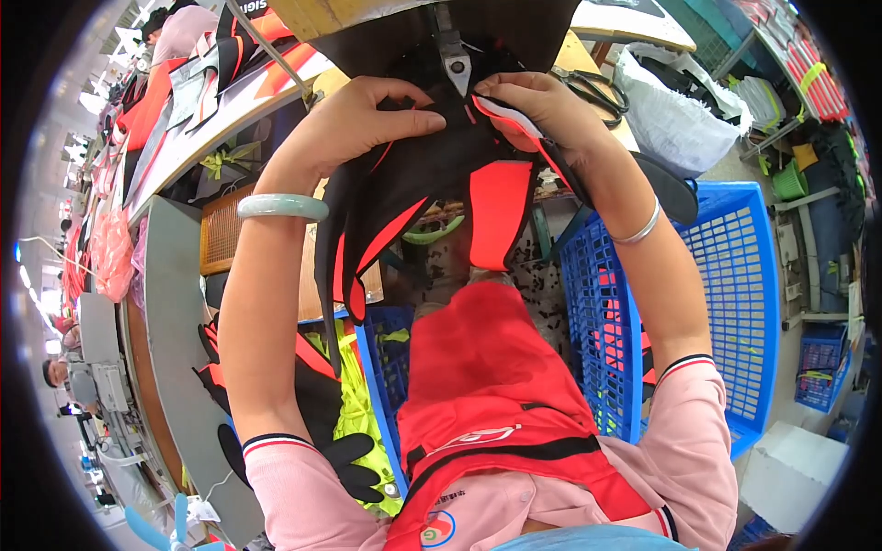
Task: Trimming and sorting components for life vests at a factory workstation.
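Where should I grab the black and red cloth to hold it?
Probably at its top edge, coming from both sides, as the left hand and right hand pinch it under the sewing machine's needle part. The black and red cloth is floppy and hangs down toward the lap, so a two-sided grip keeps it spread flat.

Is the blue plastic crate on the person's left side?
No, the blue plastic crate stands to the person's right, beside the right forearm, while both hands hold the black and red fabric piece.
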Demonstrator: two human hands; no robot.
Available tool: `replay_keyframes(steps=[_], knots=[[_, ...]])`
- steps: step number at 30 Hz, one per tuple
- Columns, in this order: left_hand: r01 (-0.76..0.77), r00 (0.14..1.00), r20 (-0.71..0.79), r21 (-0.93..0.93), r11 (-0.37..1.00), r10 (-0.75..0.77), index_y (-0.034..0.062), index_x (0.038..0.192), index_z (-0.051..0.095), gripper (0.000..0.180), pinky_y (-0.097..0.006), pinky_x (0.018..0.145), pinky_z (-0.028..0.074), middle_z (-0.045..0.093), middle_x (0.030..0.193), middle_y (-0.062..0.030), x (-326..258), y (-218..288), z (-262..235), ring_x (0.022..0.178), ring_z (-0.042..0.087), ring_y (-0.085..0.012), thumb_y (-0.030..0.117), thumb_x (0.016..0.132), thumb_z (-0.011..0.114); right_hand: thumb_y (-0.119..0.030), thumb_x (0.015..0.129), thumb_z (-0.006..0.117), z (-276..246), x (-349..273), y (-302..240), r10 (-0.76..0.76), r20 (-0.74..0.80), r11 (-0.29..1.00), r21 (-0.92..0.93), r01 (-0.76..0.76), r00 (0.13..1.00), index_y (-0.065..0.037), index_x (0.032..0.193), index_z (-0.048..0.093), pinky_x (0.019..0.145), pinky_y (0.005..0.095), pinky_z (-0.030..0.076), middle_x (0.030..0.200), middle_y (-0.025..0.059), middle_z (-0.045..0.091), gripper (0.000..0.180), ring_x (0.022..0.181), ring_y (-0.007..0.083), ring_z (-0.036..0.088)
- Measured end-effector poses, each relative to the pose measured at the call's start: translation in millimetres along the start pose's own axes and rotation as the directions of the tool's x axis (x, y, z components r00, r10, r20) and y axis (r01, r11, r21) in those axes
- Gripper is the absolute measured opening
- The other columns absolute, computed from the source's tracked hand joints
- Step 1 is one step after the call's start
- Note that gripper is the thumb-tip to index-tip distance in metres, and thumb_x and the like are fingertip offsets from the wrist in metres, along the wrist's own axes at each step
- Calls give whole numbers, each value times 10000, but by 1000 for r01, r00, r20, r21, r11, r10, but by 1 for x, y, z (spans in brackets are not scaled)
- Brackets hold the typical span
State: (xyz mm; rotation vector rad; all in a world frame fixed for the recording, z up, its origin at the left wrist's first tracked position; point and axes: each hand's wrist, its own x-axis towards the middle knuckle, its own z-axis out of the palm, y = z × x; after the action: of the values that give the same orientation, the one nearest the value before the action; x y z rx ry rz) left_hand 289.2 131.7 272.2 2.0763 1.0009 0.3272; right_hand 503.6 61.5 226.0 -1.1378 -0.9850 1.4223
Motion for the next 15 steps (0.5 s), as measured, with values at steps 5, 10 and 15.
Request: replay_keyframes(steps=[5, 10, 15], knots=[[-7, 999, -42, -36, 999, 5, -6, 1036, 683, 475, -240, 759, 461, 647, 864, -65, 0, -5, 2, 807, 589, -126, 379, 771, 769, -200, 935, 611, 2, 0, -1, -10, 40, 997, 71, 7, 999, -8, 1039, 617, 397, 191, 294, 628, -1, 519, 219, 461, 49, 425], [58, 998, -21, -105, 993, -61, -27, 1092, 653, 464, -193, 787, 447, 634, 921, -19, -1, -4, 2, 852, 570, -67, 323, 810, 766, -197, 901, 630, -8, 0, 3, -17, 41, 992, 129, 11, 999, -10, 1053, 672, 545, 193, 486, 833, 46, 669, 245, 633, 73, 607], [22, 994, -110, -63, 998, -29, -17, 1048, 666, 451, -230, 749, 432, 610, 847, -14, -16, -12, -4, 791, 539, -91, 356, 804, 742, -269, 907, 636, -7, -29, -22, -98, -131, 988, -135, 80, 987, -18, 1025, 679, 539, 202, 473, 772, 35, 649, 281, 622, 65, 594]])
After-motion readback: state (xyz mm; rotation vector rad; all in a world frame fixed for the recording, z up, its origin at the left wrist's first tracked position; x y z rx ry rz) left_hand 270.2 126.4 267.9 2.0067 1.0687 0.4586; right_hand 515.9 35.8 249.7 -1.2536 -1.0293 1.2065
